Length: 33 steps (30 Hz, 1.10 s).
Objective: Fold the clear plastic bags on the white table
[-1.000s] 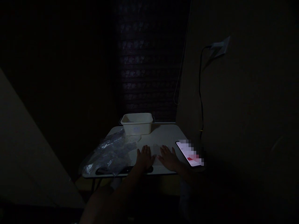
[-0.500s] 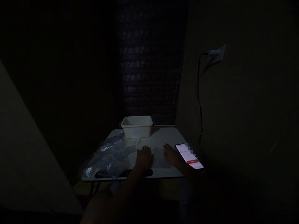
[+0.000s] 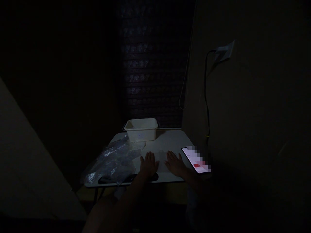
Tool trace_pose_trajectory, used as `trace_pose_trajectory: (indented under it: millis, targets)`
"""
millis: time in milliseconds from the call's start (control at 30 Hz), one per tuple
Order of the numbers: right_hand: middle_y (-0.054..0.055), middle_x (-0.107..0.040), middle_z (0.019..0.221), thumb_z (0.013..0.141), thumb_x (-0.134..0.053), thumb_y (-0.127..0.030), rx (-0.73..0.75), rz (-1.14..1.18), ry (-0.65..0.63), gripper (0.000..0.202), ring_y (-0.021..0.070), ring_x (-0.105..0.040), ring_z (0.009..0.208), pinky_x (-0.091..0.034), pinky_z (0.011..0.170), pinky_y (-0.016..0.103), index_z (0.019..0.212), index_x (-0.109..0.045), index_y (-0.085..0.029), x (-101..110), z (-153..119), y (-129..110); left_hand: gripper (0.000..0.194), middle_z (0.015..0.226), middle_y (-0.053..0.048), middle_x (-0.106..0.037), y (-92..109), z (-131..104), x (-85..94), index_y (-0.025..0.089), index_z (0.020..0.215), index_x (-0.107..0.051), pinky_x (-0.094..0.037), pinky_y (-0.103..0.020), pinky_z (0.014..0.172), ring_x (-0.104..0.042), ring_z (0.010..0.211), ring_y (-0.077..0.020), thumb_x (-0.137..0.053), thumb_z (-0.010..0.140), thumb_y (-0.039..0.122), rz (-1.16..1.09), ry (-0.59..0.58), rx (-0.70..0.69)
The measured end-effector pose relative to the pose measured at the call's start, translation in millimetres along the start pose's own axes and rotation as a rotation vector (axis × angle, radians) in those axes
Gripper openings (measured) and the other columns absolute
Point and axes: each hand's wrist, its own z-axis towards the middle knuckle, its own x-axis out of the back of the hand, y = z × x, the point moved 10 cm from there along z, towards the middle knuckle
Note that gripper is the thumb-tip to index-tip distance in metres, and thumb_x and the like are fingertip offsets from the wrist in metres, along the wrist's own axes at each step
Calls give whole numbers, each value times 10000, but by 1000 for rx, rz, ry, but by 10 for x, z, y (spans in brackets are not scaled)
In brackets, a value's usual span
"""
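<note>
My left hand (image 3: 148, 165) lies palm down near the front of a small white table (image 3: 167, 137), its fingers stretched out. To its right, my right hand (image 3: 175, 164) is flat as well, with spread fingers. Between and under the hands is a thin clear plastic sheet or bag (image 3: 161, 166), hard to make out in the dim light. Left of my left hand lies a crumpled heap of clear plastic (image 3: 116, 158). Both hands press flat and grip nothing.
A white rectangular tub (image 3: 142, 134) with side handles stands at the back of the table. At the right edge a lit phone (image 3: 194, 159) rests. A dark cord (image 3: 206, 97) hangs from a wall outlet (image 3: 223, 51) on the right. The room is very dark.
My right hand has shifted slightly left over the clear plastic, and its fingers have spread flat. My left hand stays nearly in place, its fingers a bit wider apart.
</note>
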Motion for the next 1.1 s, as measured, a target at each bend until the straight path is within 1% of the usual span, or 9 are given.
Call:
trace_pose_trajectory:
  millis: [167,300,400,467,533,700,900,1000,1100]
  targets:
    - [96,-256,1204,758,-182,-377,-12,-2,0,453,198,-158,1105,-9,846,479,1136,-288,-151,3,-30,147,498,1212,-127,-230,-158,-18,9,108,1139,-268,-159,-502,792,-155,1093,-274,-144,748,390,5,18,33]
    - [49,-347,1160,766,-201,-323,-73,19,47,366,173,-202,1091,-82,851,452,1055,-393,-206,175,29,279,473,1173,-173,-279,-207,-30,222,77,1107,-308,-169,-505,774,-205,1062,-298,-188,746,360,26,127,107]
    - [48,-361,1149,766,-202,-313,-172,75,120,354,164,-250,1068,-165,831,424,1037,-407,-213,421,89,366,380,1086,-142,-395,97,-67,459,123,1051,-368,-222,-443,770,-314,999,-253,-227,746,300,13,201,-67]
    - [43,-365,1146,770,-189,-307,-193,114,156,351,155,-254,1065,-173,827,421,1039,-398,-219,560,112,365,276,907,-86,-514,475,-159,490,165,906,-468,-269,-383,742,-429,858,-204,-290,725,274,12,142,-354]
    - [37,-368,1143,773,-183,-301,-198,132,181,347,148,-252,1066,-167,829,417,1038,-394,-222,653,110,351,196,770,-68,-547,682,-265,464,158,765,-510,-298,-357,698,-473,736,-183,-352,690,247,47,77,-499]
    - [50,-381,1129,769,-211,-281,-173,102,173,329,147,-263,1058,-164,826,403,1017,-414,-207,673,67,321,144,682,-83,-554,793,-381,338,122,671,-522,-320,-330,632,-490,650,-177,-379,658,131,126,9,-602]
    - [41,-400,1113,766,-208,-309,-190,181,141,333,154,-303,1028,-144,834,416,1007,-422,-225,594,89,347,158,702,-120,-553,718,-312,322,110,648,-525,-305,-345,675,-494,690,-201,-368,666,119,-92,3,-510]
    - [32,-436,1078,759,-215,-316,-220,333,160,330,160,-348,994,-123,851,421,977,-447,-229,585,138,436,162,654,-98,-560,562,-244,484,128,582,-529,-317,-318,673,-498,668,-193,-394,654,181,-358,39,-389]
    - [56,-489,1007,737,-255,-346,-319,681,187,333,167,-393,955,-207,843,365,905,-495,-186,528,199,644,140,642,-45,-568,272,-157,717,155,580,-532,-351,-247,606,-500,628,-152,-417,618,226,-780,91,-238]
